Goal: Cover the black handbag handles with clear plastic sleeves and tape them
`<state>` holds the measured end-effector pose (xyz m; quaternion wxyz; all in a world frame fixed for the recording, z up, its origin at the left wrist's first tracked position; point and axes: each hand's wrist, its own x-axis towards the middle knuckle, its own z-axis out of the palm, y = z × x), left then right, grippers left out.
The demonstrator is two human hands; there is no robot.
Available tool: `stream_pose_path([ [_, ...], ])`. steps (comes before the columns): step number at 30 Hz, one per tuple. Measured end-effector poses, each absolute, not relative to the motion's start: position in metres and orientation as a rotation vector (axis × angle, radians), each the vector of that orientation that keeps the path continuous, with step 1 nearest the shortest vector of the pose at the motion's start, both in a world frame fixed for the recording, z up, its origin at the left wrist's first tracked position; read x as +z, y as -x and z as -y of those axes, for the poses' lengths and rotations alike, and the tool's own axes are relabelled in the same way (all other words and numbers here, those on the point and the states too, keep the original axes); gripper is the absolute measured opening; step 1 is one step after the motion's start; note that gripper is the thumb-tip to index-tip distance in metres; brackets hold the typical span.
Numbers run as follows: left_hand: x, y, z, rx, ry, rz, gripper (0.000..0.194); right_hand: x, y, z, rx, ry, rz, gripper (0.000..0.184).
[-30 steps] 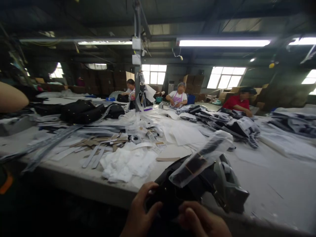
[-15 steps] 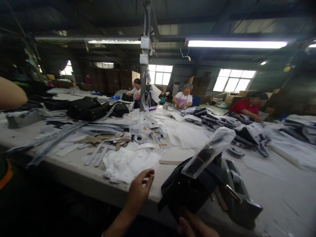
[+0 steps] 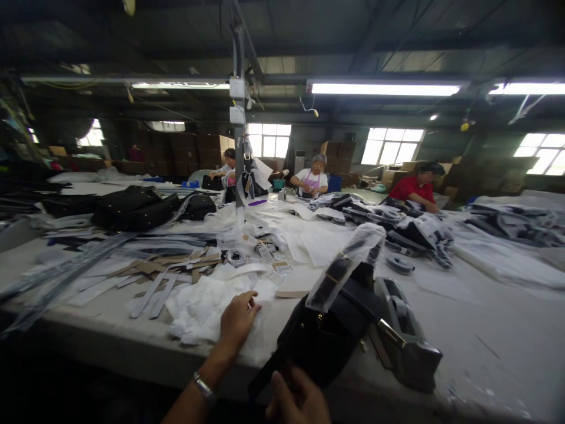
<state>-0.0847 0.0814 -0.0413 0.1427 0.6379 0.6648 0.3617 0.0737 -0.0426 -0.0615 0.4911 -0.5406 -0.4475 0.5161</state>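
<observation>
A black handbag [image 3: 326, 341] with gold-coloured fittings leans at the near table edge, its handle [image 3: 342, 271] wrapped in clear plastic. My right hand [image 3: 300, 397] is closed at the bag's lower left, thumb and fingers pinching a black strap-like part of it. My left hand [image 3: 238, 318], with a metal watch band at the wrist, is over the right side of a crumpled white tissue pile [image 3: 194, 312]. Its fingers are curled together; what they hold, if anything, is hidden. Thin translucent film [image 3: 258, 338] lies just below that hand.
A grey tape dispenser [image 3: 410, 341] stands right of the bag. Cardboard and white strips [image 3: 163, 277] lie left of the tissue. Black bags [image 3: 132, 209] and a metal post [image 3: 239, 147] are farther back. Several co-workers sit across the table, one in red [image 3: 412, 188].
The view has turned right. My left hand has moved onto the tissue's edge, its fingers closing. My right hand has come up to the bag's lower left corner, pulling the black part outward.
</observation>
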Motion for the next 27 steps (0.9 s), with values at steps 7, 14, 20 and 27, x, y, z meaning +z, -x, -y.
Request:
stream_pose_path([
  [7, -0.025, 0.101, -0.088, 1.32, -1.66, -1.644, 0.027, -0.043, -0.071, 0.029, 1.315, 1.209, 1.031, 0.079],
  [14, 0.001, 0.109, -0.081, 1.456, -1.266, -1.346, 0.041, -0.041, -0.073, 0.029, 1.363, 1.136, 1.126, 0.068],
  [20, 0.024, 0.107, -0.039, 1.357, -1.046, -1.215, 0.054, -0.034, -0.076, 0.031, 1.219, 1.025, 1.22, 0.05],
  [27, 0.015, 0.093, 0.003, 1.152, -1.192, -1.247, 0.039, -0.022, -0.072, 0.032, 1.224, 1.035, 1.181, 0.047],
])
